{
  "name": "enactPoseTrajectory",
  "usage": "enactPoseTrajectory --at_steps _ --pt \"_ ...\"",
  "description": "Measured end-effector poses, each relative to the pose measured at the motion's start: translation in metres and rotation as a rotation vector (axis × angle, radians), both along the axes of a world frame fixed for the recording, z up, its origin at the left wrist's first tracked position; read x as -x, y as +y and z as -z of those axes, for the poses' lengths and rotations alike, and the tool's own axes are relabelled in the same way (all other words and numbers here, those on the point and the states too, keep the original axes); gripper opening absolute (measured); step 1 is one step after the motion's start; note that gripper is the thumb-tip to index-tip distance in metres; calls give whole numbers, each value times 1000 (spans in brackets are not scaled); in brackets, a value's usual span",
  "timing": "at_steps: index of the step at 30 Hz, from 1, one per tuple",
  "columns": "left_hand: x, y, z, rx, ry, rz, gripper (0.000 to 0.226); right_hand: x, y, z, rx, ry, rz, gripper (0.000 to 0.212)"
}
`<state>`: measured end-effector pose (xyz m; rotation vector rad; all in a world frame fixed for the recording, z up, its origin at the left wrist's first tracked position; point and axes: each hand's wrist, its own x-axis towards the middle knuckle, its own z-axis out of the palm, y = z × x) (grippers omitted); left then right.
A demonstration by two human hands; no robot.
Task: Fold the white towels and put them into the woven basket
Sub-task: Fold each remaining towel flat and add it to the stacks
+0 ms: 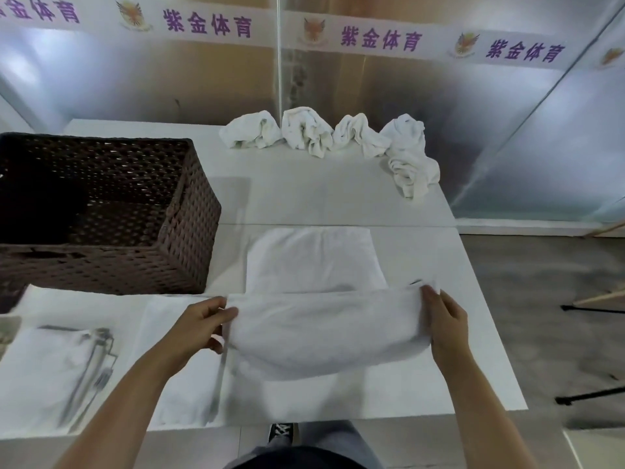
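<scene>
Landmark: the woven basket (101, 211) is taken as reference; it stands on the white table (406, 211), with nothing white visible in the part of its interior that shows.
Towel in hand: a white towel (324, 330) is held just to the right of the basket and nearer the person, its near half lifted, its far half lying flat on the table.
Left hand: the left hand (199, 328) is clamped on the towel's left edge, thumb over the cloth.
Right hand: the right hand (444, 319) is clasped around the right edge in the same way.
Why so held: both ends are gripped, apparently so that the raised half can be carried evenly over the flat half and the edges matched.
Look of the towel: soft, thick cloth, sagging in a curve between the hands; no pattern can be made out.
Waiting towels: crumpled towels (324, 137) are bunched in a row well beyond the basket to its right, seemingly queued for folding.
Stage: the fold is judged unfinished.
</scene>
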<state>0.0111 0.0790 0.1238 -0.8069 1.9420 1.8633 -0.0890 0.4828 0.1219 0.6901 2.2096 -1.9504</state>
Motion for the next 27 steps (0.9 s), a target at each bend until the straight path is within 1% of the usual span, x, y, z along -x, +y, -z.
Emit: enactPoseTrajectory --at_steps 2,4,10,14,17,23,25,27 --pt "16 1 6 88 21 -104 12 15 -2 4 -26 -5 -28 34" --pt "33 2 12 155 39 -150 13 35 -7 7 -51 0 -38 41" --pt "93 1 35 226 44 -249 11 109 -28 20 -71 -55 -61 37" --pt "133 -5 51 290 41 -333 11 158 -42 36 -93 -70 -71 38" --pt "161 -10 57 354 54 -352 13 190 -52 50 -130 -82 -62 39" --pt "209 -24 78 434 56 -388 18 238 -64 82 -190 -106 -92 33" --pt "218 -24 86 438 53 -398 16 245 -65 94 -208 -96 -118 24" --pt "219 -23 96 465 47 -402 22 246 -64 104 -239 -94 -143 13"
